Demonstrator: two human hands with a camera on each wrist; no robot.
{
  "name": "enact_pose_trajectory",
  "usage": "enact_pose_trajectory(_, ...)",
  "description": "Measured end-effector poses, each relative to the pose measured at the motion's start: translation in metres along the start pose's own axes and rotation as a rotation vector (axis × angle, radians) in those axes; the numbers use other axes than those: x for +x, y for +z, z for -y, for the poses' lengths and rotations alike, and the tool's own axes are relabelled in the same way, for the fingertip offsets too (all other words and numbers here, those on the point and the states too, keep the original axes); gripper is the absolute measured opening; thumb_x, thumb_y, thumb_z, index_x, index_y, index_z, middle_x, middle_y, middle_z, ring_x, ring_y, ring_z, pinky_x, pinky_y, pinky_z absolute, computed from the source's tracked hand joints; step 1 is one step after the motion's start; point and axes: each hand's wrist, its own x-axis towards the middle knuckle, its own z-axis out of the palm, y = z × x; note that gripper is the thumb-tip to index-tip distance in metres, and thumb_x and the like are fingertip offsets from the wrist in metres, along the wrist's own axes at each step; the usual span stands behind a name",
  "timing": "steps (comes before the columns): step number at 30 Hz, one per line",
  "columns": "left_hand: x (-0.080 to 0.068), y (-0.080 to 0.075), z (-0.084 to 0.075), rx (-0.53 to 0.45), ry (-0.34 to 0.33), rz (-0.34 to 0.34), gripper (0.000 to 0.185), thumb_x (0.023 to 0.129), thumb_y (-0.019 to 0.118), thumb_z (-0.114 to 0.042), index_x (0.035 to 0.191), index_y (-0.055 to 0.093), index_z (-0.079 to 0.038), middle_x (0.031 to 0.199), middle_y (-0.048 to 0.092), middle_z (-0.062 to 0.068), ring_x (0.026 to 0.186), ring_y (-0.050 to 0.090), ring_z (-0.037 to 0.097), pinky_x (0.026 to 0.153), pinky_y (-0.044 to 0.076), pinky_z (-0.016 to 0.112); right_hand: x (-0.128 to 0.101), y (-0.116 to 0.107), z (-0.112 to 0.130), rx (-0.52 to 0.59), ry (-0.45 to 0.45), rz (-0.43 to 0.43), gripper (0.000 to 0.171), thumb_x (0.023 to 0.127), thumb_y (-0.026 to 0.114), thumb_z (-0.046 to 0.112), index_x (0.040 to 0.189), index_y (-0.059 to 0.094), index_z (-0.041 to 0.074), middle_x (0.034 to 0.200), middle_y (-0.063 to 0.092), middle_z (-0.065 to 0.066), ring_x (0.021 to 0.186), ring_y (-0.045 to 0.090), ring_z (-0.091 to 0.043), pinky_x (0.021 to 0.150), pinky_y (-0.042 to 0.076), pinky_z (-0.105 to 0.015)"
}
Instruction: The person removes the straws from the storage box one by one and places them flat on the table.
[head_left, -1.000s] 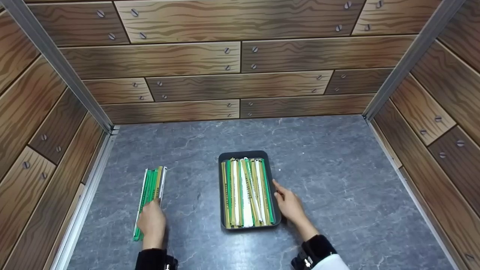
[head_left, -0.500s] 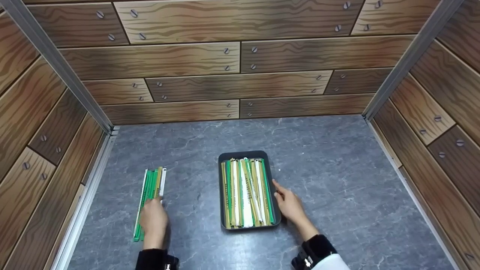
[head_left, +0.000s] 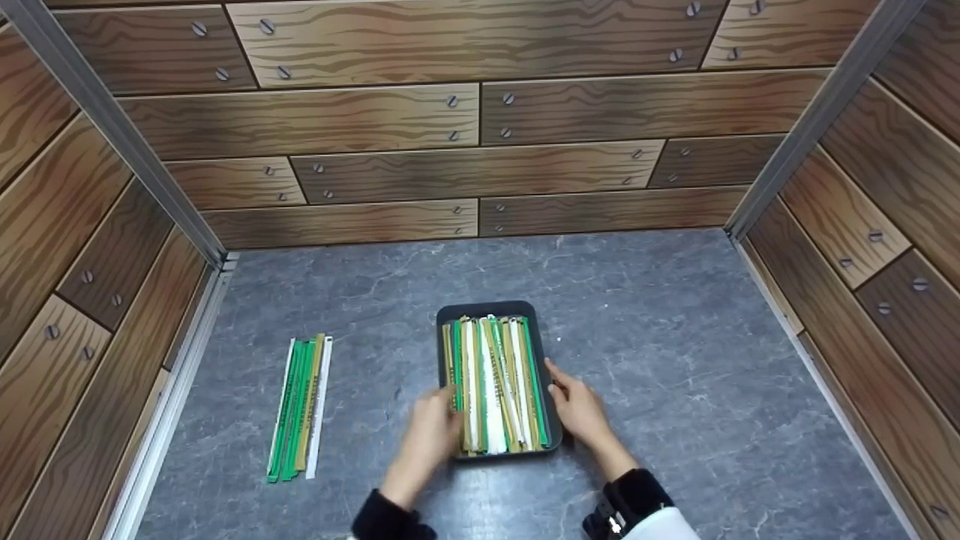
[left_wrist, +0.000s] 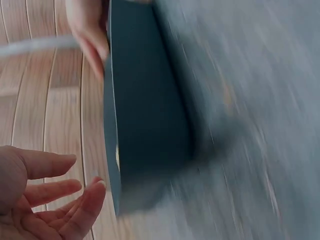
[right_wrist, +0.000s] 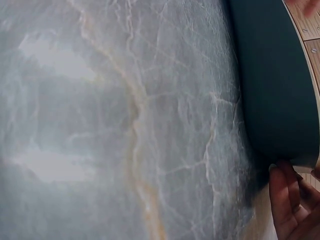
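Note:
In the head view a dark rectangular tray (head_left: 487, 309) holds several long, narrow printed sticks (head_left: 491, 390) in green, white and gold, lying lengthwise side by side. My left hand (head_left: 429, 429) is over the tray's left front rim, slightly blurred. In the left wrist view its fingers (left_wrist: 55, 192) are loosely bent with a gap between thumb and fingers, and nothing is in them. My right hand (head_left: 585, 416) holds the tray's right side. The right wrist view has its fingertips (right_wrist: 282, 187) against the lower wall, with the thumb near the rim.
A small row of similar sticks (head_left: 300, 405) in white, green and gold lies on the grey marbled tabletop (head_left: 660, 315), left of the tray. Wood-patterned panels (head_left: 390, 112) enclose the back and both sides, with metal rails at the corners.
My left hand has left the row of sticks and moved right to the tray's left edge. That row is now fully visible. My right hand and the tray have stayed in place.

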Motion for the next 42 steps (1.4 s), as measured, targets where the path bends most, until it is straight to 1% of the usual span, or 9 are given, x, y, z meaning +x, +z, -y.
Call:
enact_pose_trajectory(5,0.005,0.025,-0.015,0.1,-0.012,0.08,0.049,0.085,0.07,-0.003,0.13,0.055,0.01,0.12,0.057,0.034,0.1,0.063,0.04,0.086,0.055,0.044,0.0,0.001,-0.001,-0.004,0.003,0.0,0.048,0.098,0.059,0.012,0.144,0.051,0.019,0.135,0.054,-0.026,0.051,0.042,-0.015,0.05,0.04,-0.032)
enact_pose_trajectory(8,0.006,0.035,-0.016,0.162,-0.01,0.113,0.049,0.086,0.07,-0.004,0.129,0.054,0.012,0.116,0.058,0.033,0.102,0.062,0.043,0.087,0.054,0.045,0.0,0.001,-0.001,0.007,0.004,0.005,0.048,0.098,0.059,0.012,0.145,0.05,0.02,0.132,0.056,-0.026,0.05,0.041,-0.014,0.048,0.039,-0.031)
enact_pose_trajectory(12,0.007,0.045,-0.014,0.227,0.009,0.108,0.044,0.086,0.07,-0.002,0.124,0.056,0.015,0.111,0.059,0.033,0.097,0.063,0.043,0.082,0.056,0.043,0.0,0.0,0.0,0.012,-0.005,0.001,0.048,0.098,0.058,0.011,0.145,0.051,0.019,0.124,0.061,-0.024,0.049,0.04,-0.013,0.048,0.038,-0.03)
enact_pose_trajectory(18,0.009,0.055,-0.008,0.288,0.042,0.027,0.033,0.082,0.071,0.002,0.112,0.063,0.013,0.099,0.061,0.029,0.083,0.065,0.039,0.071,0.057,0.042,0.001,0.0,0.0,0.012,-0.001,-0.001,0.048,0.098,0.058,0.011,0.144,0.051,0.02,0.125,0.06,-0.025,0.05,0.042,-0.013,0.048,0.04,-0.03)
enact_pose_trajectory(22,0.011,0.057,-0.004,0.319,0.081,-0.059,0.023,0.077,0.071,0.003,0.099,0.065,0.009,0.087,0.059,0.023,0.071,0.063,0.035,0.061,0.056,0.041,0.001,0.0,0.0,0.013,0.007,-0.001,0.048,0.097,0.059,0.011,0.144,0.051,0.02,0.125,0.059,-0.026,0.05,0.042,-0.013,0.048,0.041,-0.03)
enact_pose_trajectory(26,0.011,0.059,0.001,0.35,0.107,-0.13,0.022,0.074,0.076,0.0,0.092,0.064,0.007,0.083,0.057,0.021,0.067,0.062,0.035,0.058,0.055,0.042,0.001,0.001,0.0,0.013,0.006,-0.001,0.048,0.097,0.059,0.011,0.144,0.051,0.02,0.127,0.058,-0.027,0.05,0.041,-0.013,0.047,0.04,-0.03)
enact_pose_trajectory(32,0.012,0.062,0.002,0.402,0.053,-0.124,0.033,0.077,0.079,-0.006,0.102,0.065,0.01,0.091,0.058,0.024,0.072,0.062,0.037,0.061,0.055,0.044,0.001,0.001,-0.001,0.023,0.009,0.003,0.049,0.097,0.059,0.011,0.145,0.05,0.021,0.129,0.057,-0.027,0.048,0.04,-0.012,0.045,0.04,-0.028)
enact_pose_trajectory(37,0.013,0.064,0.004,0.432,0.058,-0.135,0.035,0.077,0.08,-0.008,0.102,0.064,0.011,0.091,0.058,0.023,0.072,0.062,0.036,0.061,0.056,0.042,0.001,0.001,-0.001,0.008,0.001,-0.006,0.048,0.097,0.059,0.012,0.144,0.051,0.02,0.131,0.056,-0.027,0.049,0.039,-0.013,0.048,0.04,-0.031)
enact_pose_trajectory(42,0.013,0.065,0.005,0.439,0.089,-0.163,0.029,0.076,0.08,-0.006,0.096,0.064,0.009,0.085,0.058,0.02,0.066,0.063,0.033,0.057,0.055,0.04,0.001,0.0,-0.001,-0.02,0.009,0.002,0.048,0.098,0.058,0.013,0.145,0.05,0.02,0.13,0.059,-0.024,0.06,0.053,-0.018,0.055,0.044,-0.034)
